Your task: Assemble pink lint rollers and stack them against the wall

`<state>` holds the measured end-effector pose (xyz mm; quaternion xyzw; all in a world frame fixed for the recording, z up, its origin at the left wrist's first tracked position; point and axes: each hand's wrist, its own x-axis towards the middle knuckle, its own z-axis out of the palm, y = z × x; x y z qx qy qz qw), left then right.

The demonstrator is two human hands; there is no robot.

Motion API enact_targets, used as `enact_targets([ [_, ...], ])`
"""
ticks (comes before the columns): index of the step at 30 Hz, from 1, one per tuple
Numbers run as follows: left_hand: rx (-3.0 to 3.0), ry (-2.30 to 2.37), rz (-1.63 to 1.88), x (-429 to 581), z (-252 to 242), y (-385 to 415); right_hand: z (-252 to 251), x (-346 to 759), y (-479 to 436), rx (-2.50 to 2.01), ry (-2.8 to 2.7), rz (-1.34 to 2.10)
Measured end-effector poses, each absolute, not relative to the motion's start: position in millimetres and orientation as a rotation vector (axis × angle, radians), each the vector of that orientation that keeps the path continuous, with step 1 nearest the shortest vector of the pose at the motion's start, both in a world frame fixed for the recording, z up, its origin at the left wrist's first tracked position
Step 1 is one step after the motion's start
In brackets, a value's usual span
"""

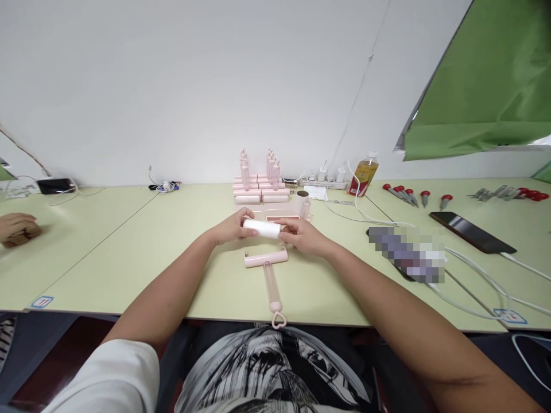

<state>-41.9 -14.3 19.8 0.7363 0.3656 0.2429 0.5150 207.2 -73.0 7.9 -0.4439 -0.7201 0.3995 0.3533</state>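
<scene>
Both hands hold a white lint roll (263, 229) sideways above the table, one at each end. My left hand (235, 226) is closed round its left end, and my right hand (301, 234) grips the right end with fingers and thumb. Just below lies a pink lint roller holder (266, 259), its clear handle (272, 287) pointing toward me and ending in a heart-shaped loop (279, 320). Behind the hands are flat pink pieces (275, 210), partly covered by my fingers. A brown-cored roll (302, 198) stands upright to their right.
Several assembled pink lint rollers (262, 194) are stacked near the wall, handles up. To the right are a drink bottle (364, 175), a power strip (329, 183), red-handled tools (404, 195), a phone (471, 232) and white cables. Another person's hand (18, 228) rests at far left.
</scene>
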Motion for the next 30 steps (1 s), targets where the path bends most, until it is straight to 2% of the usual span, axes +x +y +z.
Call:
enact_targets([
  [10,1.581,0.759,0.996,-24.8,18.2,-16.5,17.6,207.6,-72.1,-1.033,-1.585,1.220],
  [24,1.537,0.732,1.000,-19.0,14.5,-21.7,13.1,205.0,-69.9,-1.154,-1.524,1.216],
  [30,1.518,0.751,1.018,-18.8,14.5,-19.9,15.3,202.9,-73.2,-1.083,-1.484,1.362],
])
